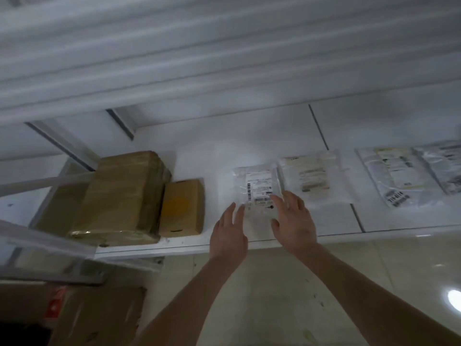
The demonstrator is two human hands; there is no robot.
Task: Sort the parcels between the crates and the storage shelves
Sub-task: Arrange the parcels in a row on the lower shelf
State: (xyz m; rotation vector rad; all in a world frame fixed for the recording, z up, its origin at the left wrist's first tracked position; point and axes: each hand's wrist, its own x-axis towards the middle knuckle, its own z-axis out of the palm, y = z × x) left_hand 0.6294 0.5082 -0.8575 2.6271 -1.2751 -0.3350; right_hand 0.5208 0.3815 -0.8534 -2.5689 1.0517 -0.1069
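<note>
A clear plastic parcel (258,188) with a white barcode label lies flat on the white storage shelf (199,156). My left hand (228,232) reaches to its near left edge, fingers straight, fingertips at the bag's corner. My right hand (293,221) lies over the parcel's near right corner with fingers spread and straight. Neither hand grips it. To the right lie another clear bagged parcel (311,177) and two larger printed bags (396,176) (444,163).
Two brown cardboard boxes stand at the shelf's left: a large taped one (122,196) and a small one (183,208). An upper shelf (199,58) hangs overhead. An open cardboard carton (82,318) sits on the tiled floor (349,283) at lower left.
</note>
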